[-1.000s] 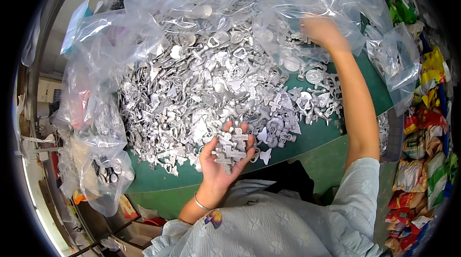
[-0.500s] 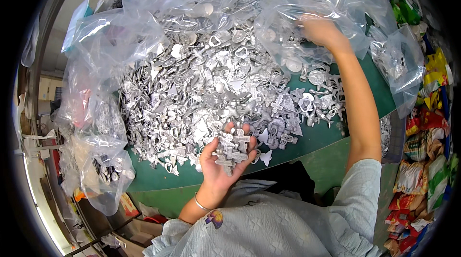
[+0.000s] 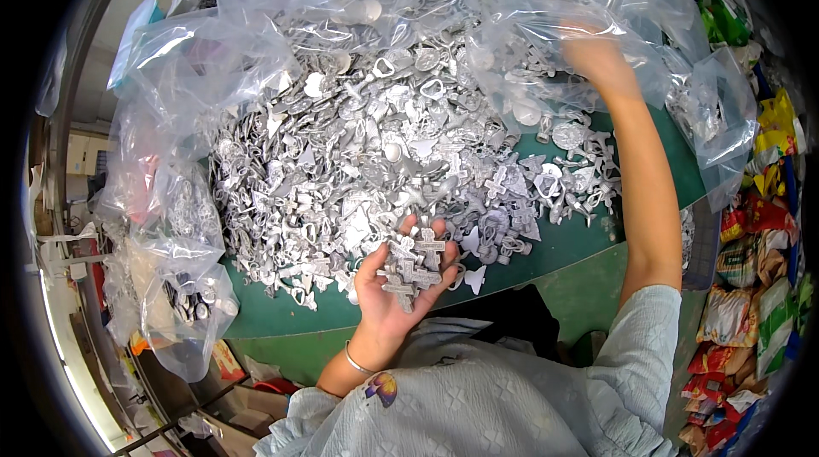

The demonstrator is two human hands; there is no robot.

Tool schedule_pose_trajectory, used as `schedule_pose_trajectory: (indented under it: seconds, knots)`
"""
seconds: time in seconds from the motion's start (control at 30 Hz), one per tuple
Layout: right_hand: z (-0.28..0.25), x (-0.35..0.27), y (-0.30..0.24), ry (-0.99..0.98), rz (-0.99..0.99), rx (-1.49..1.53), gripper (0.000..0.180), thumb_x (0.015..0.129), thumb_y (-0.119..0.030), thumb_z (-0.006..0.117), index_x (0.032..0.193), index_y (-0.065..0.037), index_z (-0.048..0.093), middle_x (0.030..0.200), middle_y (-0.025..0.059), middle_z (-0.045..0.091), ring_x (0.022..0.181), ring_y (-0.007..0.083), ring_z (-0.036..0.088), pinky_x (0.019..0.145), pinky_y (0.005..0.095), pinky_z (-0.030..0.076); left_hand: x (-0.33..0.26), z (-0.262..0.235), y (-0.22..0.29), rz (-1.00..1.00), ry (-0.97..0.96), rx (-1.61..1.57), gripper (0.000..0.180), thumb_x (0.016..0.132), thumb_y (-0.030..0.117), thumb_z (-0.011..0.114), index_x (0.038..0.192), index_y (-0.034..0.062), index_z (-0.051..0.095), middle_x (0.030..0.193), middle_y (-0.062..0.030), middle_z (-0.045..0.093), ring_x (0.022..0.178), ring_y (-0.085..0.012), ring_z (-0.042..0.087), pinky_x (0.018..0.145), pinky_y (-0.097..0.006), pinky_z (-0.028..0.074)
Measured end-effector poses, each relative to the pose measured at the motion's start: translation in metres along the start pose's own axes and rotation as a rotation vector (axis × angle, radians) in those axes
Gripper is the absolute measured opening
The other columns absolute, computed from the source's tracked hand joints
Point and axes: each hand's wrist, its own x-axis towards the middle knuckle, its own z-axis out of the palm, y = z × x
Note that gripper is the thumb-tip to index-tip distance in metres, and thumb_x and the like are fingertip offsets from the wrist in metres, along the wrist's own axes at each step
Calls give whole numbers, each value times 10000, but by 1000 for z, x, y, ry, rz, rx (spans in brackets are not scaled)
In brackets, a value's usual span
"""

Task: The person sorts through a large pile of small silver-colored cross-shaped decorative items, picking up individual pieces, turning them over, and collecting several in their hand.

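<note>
A big heap of small silver metal charms (image 3: 358,158) covers a green table (image 3: 554,252). My left hand (image 3: 397,286) is palm up at the heap's near edge, cupping a small stack of silver cross-shaped pieces (image 3: 411,267). My right hand (image 3: 597,56) reaches far out to the upper right, inside or behind a clear plastic bag (image 3: 589,22), and looks blurred. Whether it holds anything cannot be seen.
Clear plastic bags with more metal pieces hang at the left (image 3: 183,286) and right (image 3: 708,116) table edges. Colourful packets (image 3: 751,286) are stacked on the right. A dark gap (image 3: 512,320) lies between the table edge and my body.
My right hand has moved farther up and right into the clear bag. My left hand keeps the cross pieces and has barely shifted.
</note>
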Motion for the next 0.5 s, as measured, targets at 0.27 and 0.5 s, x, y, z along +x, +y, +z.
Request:
schedule_pose_trajectory:
  seconds: [0.27,0.5]
  knots:
    - [12,-1,-6,48,-117,-17,225,792,-102,445,959,-79,594,965,140,599,898,311,578,732,398,474,0,-2,0,-11,-4,-10,425,811,286,524,1208,156,452,1291,-159,395,1126,-378,434,936,-516,375]
    - [8,-16,1,353,-199,135,178,735,-51,468,829,-36,618,853,167,617,866,323,593,723,400,478,-1,-1,1,-8,-9,-13,432,807,291,529,1210,155,450,1285,-159,401,1122,-379,437,937,-515,374]
